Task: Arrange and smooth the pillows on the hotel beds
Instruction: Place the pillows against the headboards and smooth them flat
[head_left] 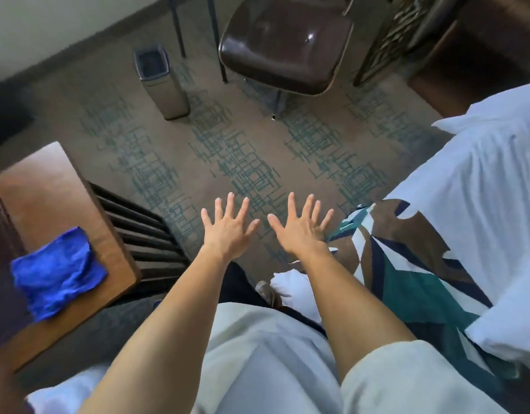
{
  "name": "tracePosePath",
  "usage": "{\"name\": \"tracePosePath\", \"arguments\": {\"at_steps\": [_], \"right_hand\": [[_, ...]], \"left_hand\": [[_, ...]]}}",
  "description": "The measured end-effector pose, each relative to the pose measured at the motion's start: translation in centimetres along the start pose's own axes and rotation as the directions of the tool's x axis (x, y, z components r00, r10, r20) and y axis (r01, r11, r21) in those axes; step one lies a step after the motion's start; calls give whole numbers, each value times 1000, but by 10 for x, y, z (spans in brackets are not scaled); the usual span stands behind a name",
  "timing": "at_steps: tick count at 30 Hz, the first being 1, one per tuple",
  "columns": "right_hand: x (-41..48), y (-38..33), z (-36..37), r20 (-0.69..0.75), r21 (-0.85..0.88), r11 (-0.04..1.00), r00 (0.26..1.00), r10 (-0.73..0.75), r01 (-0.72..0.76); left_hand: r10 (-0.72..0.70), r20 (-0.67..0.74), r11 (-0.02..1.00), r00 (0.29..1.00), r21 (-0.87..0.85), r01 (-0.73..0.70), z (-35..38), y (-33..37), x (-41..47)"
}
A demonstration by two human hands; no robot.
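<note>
My left hand (228,228) and my right hand (299,231) are stretched out side by side over the carpet, palms down, fingers spread, holding nothing. To the right lies a bed with white bedding (478,180) and a patterned runner (413,264) in teal, brown and white across it. My right hand hangs just left of the runner's near corner without touching it. A white pillow edge (508,333) shows at the lower right. Another piece of white fabric (296,289) lies low by my legs.
A wooden table (63,204) at the left carries a crumpled blue cloth (57,270); a dark slatted rack (147,234) stands beside it. Ahead are a metal waste bin (162,82) and a brown leather chair (287,46). Patterned carpet (246,150) fills the middle.
</note>
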State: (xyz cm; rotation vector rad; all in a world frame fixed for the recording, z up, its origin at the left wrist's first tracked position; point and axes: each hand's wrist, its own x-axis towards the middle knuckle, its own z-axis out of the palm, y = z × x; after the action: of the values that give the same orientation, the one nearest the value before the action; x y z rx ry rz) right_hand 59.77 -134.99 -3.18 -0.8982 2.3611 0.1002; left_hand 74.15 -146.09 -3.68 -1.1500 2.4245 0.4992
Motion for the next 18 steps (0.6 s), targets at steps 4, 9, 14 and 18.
{"name": "tracePosePath", "arguments": {"at_steps": [4,9,14,18], "right_hand": [[34,10,-18,19,51,991,992,122,-123],[88,25,-49,54,134,943,953,299,-304],[148,35,-112,26,277,837,875,484,-471],[177,45,-157,-4,353,760,812,584,-545]], "left_hand": [[117,39,991,992,58,-119,-22,19,60],[277,123,941,953,166,-295,-55,51,147],[441,202,829,874,281,-483,-116,90,239],[553,186,747,812,322,-582,-170,131,303]]}}
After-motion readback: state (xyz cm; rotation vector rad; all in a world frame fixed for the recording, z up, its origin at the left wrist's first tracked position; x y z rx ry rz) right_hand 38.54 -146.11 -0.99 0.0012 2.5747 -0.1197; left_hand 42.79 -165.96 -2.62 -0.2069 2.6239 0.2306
